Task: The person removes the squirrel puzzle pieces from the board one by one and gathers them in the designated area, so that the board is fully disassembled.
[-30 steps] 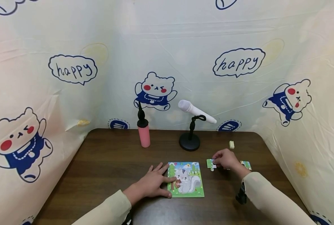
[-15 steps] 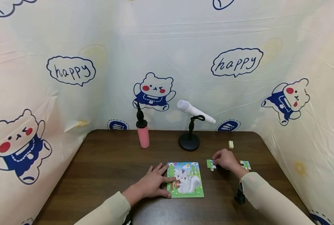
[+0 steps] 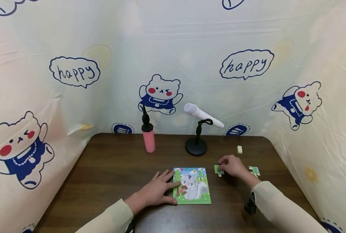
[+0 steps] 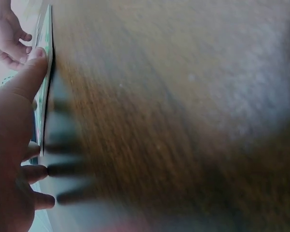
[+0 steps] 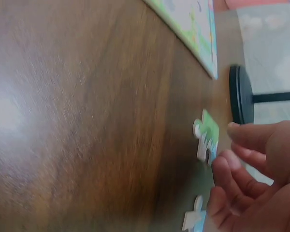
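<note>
My left hand lies spread at the left edge of a squirrel picture puzzle, thumb and index finger resting on its border and picture. In the left wrist view the thumb lies on the thin board. My right hand hovers right at a loose jigsaw piece, its fingers overlapping the piece's right side. In the right wrist view this green and blue piece lies on the table just beyond the parted thumb and fingertips. Another jigsaw piece lies right of the hand, partly behind the wrist.
A white microphone on a black stand stands behind the puzzle. A pink pump with a black nozzle stands to its left. A small cream toy brick lies behind the right hand. A printed curtain surrounds the brown table.
My right hand has shifted slightly left over the jigsaw piece, uncovering more of the other piece at the right. The left hand has stayed at the puzzle's edge.
</note>
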`<state>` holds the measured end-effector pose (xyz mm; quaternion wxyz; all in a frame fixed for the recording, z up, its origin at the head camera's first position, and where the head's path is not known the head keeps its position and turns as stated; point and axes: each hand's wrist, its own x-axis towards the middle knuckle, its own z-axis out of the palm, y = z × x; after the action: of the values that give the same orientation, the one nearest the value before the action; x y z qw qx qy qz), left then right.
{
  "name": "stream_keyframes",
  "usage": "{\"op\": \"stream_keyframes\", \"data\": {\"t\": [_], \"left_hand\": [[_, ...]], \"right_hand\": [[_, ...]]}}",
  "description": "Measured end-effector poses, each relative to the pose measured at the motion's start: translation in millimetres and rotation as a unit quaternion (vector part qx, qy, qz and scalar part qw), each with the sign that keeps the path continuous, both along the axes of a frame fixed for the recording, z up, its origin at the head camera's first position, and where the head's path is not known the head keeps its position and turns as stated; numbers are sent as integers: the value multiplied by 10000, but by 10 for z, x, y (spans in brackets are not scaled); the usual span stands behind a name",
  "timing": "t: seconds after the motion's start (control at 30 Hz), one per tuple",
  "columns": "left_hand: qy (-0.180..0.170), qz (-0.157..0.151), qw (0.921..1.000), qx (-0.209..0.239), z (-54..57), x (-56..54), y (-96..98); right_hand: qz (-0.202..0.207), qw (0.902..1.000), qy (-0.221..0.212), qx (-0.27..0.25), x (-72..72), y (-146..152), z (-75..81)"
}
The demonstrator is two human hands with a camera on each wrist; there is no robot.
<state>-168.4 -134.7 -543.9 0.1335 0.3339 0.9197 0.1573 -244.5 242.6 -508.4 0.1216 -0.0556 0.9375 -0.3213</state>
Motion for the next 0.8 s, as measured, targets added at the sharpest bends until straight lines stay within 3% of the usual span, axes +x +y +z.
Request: {"op": "stream_keyframes", "data": {"t": [0.23,0.47,0.8], "left_hand": [[343,-152,9992,114,33,46,35],[593,-530,9967,175,40,150,215],[501,-822,9953,107,-19,240,415]], "right_hand": [[801,9964,62,-258,202,-287,81],[1689,9845,409,-255,400,-568,90],[2048,9770,593,35,474,-748,-10]]}}
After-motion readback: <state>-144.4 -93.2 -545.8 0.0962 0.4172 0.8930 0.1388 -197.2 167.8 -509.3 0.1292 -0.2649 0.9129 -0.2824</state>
